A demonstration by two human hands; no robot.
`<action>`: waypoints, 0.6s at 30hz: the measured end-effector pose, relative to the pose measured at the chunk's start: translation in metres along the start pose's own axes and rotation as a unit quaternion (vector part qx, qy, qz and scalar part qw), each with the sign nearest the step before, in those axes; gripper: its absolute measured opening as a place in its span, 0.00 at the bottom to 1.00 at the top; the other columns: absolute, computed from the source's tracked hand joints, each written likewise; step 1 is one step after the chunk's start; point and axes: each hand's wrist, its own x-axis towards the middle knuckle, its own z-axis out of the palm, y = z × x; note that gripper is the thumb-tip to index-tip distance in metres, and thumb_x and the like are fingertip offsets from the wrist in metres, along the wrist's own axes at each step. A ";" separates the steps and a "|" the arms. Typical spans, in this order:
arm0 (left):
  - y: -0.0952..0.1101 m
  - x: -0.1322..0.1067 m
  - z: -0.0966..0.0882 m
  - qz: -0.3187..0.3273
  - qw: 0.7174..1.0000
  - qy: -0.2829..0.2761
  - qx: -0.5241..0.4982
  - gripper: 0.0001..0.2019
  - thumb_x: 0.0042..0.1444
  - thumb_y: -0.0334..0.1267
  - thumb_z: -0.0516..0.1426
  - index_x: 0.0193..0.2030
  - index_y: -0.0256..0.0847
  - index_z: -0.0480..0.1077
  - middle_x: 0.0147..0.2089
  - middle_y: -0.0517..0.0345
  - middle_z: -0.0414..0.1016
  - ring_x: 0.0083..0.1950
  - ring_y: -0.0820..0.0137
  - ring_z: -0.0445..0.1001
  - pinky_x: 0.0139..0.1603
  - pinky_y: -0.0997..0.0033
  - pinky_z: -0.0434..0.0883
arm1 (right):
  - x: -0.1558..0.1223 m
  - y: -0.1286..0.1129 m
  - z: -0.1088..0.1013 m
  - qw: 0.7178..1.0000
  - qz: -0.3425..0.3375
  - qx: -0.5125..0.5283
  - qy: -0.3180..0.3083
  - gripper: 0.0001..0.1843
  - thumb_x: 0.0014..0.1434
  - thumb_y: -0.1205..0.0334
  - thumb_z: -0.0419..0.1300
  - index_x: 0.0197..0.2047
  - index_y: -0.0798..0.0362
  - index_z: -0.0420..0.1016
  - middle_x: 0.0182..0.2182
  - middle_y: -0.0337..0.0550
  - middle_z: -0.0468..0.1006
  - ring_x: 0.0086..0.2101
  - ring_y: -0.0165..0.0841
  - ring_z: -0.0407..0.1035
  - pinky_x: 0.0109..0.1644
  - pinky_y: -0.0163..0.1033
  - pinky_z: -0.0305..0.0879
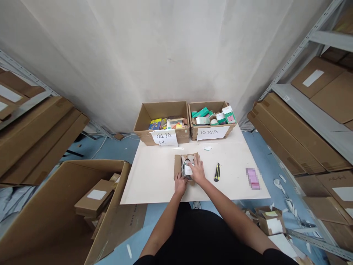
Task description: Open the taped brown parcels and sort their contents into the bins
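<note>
A small opened cardboard box (pixel 178 166) lies on the white table in front of me, one flap folded out to the left. Inside it sits a dark, clear-wrapped item (pixel 188 170) with a white label; its kind is unclear. My right hand (pixel 198 170) rests over the box's right side, fingers spread and thumb on the item. At the near left edge, my left hand (pixel 181 184) has its fingers closed on the box. Right of the box, a black and yellow utility knife (pixel 217 172) lies on the table.
Two cartons with handwritten signs, a left carton (pixel 146 138) and a right carton (pixel 194 135), stand at the table's back, filled with small packages. A pink blurred item (pixel 253 178) lies at right. A large carton (pixel 110 217) holds boxes at lower left. Shelves (pixel 311 99) flank both sides.
</note>
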 end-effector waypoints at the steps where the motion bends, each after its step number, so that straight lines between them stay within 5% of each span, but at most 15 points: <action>1: 0.000 0.001 -0.001 -0.005 1.000 0.001 -0.002 0.11 0.62 0.35 0.59 0.42 0.49 0.85 0.53 0.47 0.82 0.73 0.49 0.59 0.77 0.42 0.47 | -0.004 -0.003 -0.007 1.000 -0.002 0.006 0.007 0.42 0.49 0.69 0.73 0.66 0.44 0.70 0.79 0.48 0.26 0.75 0.60 0.18 0.74 0.68 0.41; 11: -0.008 0.018 -0.016 0.001 0.995 -0.003 0.102 0.12 0.62 0.33 0.58 0.46 0.46 0.84 0.48 0.47 0.83 0.62 0.53 0.70 0.74 0.48 0.52 | -0.032 -0.003 -0.076 0.984 -0.130 0.076 0.097 0.38 0.50 0.72 0.69 0.64 0.50 0.71 0.79 0.52 0.29 0.76 0.56 0.27 0.72 0.66 0.47; 15: -0.010 0.026 -0.020 0.012 0.991 -0.033 0.130 0.11 0.60 0.32 0.59 0.42 0.45 0.84 0.46 0.47 0.83 0.61 0.54 0.71 0.73 0.51 0.54 | -0.027 0.000 -0.085 0.979 -0.136 0.092 0.120 0.40 0.45 0.77 0.70 0.63 0.49 0.72 0.79 0.52 0.34 0.76 0.55 0.32 0.71 0.63 0.51; 18: -0.010 0.029 -0.021 0.024 0.989 -0.052 0.134 0.11 0.60 0.32 0.59 0.41 0.44 0.84 0.45 0.47 0.84 0.60 0.53 0.72 0.70 0.52 0.57 | -0.020 0.000 -0.079 0.983 -0.116 0.100 0.105 0.42 0.45 0.76 0.71 0.63 0.49 0.71 0.76 0.57 0.49 0.73 0.55 0.43 0.68 0.59 0.57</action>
